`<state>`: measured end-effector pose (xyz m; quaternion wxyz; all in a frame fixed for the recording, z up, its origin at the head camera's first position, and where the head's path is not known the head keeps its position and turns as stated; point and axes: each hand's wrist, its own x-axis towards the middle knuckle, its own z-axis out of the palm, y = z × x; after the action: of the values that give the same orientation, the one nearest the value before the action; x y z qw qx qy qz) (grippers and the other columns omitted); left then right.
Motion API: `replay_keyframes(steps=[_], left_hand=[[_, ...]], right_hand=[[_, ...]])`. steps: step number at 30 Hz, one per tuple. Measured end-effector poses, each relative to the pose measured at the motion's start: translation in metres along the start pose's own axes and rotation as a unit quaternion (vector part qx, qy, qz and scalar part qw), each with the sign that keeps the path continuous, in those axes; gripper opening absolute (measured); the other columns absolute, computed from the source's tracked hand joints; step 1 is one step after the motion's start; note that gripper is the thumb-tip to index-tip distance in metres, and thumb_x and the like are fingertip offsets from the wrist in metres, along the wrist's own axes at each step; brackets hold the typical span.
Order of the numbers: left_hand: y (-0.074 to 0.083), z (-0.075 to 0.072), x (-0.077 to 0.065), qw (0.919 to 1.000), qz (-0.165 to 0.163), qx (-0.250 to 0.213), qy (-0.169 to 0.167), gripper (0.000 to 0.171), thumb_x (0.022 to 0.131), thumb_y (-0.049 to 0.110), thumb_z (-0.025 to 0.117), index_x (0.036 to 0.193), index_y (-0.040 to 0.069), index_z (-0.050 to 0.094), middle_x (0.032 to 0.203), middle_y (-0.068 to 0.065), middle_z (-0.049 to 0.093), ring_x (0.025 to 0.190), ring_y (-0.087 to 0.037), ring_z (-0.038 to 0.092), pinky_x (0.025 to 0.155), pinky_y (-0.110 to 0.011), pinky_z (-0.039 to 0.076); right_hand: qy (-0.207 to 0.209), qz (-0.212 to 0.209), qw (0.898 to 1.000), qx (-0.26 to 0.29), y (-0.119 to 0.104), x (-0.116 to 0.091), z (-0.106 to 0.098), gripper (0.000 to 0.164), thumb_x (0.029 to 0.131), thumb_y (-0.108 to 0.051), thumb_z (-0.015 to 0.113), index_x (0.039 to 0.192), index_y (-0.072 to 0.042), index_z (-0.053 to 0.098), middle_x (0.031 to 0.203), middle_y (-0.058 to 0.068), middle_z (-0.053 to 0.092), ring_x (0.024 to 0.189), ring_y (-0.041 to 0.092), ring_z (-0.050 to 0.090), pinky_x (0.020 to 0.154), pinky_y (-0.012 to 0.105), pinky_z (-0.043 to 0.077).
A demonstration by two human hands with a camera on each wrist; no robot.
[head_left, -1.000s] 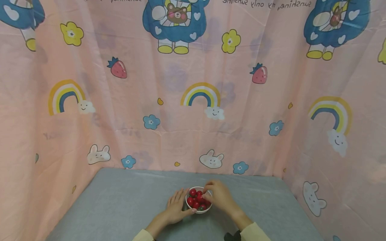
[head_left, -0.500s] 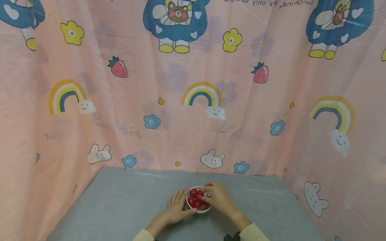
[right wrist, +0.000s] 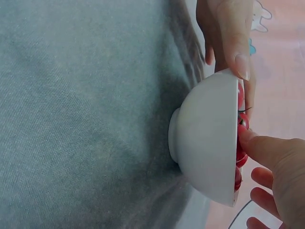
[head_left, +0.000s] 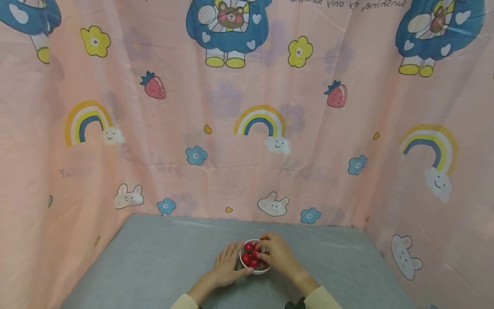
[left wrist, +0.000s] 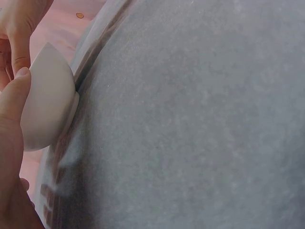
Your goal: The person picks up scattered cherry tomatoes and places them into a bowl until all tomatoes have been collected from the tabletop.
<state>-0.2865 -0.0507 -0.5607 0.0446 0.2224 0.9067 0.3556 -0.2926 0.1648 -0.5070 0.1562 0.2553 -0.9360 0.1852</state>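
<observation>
A small white bowl [right wrist: 207,126] filled with red cherry tomatoes [head_left: 245,259] stands on the grey cloth. My left hand [head_left: 224,268] lies along the bowl's left side, its fingers straight and its thumb resting on the near rim. From the right, my right hand [head_left: 281,257] reaches over the rim with bent fingers. Its thumb and fingertips pinch a tomato among the others; in the right wrist view the thumb presses on the red fruit, and the fingertips are hidden behind it. The left wrist view shows the outside of the bowl, with the left thumb at its rim.
Grey cloth [head_left: 154,253] covers the table around the bowl. A pink printed curtain [head_left: 216,184] hangs behind the table and along both sides. A dark object [head_left: 295,304] shows beside the right sleeve at the bottom edge.
My right hand's fingers have shifted slightly left and closer together over the tomatoes. The left hand keeps its place at the bowl. The head view has turned slightly.
</observation>
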Motion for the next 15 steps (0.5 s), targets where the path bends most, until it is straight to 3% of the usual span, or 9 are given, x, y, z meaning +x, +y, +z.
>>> replay_keyframes(steps=[6,15], left_hand=[[-0.007,0.006,0.005,0.9999,-0.008,0.005,0.01,0.093,0.089,0.065,0.058,0.158,0.016,0.02,0.163,-0.025,0.021,0.15,-0.049,0.015,0.114,-0.072,0.013],[0.001,-0.005,-0.001,0.9998,0.0,0.017,-0.006,0.097,0.089,0.062,0.06,0.158,0.009,0.017,0.162,-0.027,0.02,0.149,-0.053,0.016,0.113,-0.074,0.014]], right_hand=[[0.0,-0.001,1.0,0.011,0.002,0.001,0.002,0.014,0.082,-0.026,0.08,0.091,-0.016,0.076,0.112,0.009,0.068,0.107,0.027,0.059,0.093,0.053,0.051],[0.015,0.035,0.998,0.055,0.004,-0.002,-0.008,0.026,0.084,-0.023,0.078,0.108,-0.012,0.074,0.116,0.007,0.067,0.112,0.028,0.06,0.095,0.055,0.051]])
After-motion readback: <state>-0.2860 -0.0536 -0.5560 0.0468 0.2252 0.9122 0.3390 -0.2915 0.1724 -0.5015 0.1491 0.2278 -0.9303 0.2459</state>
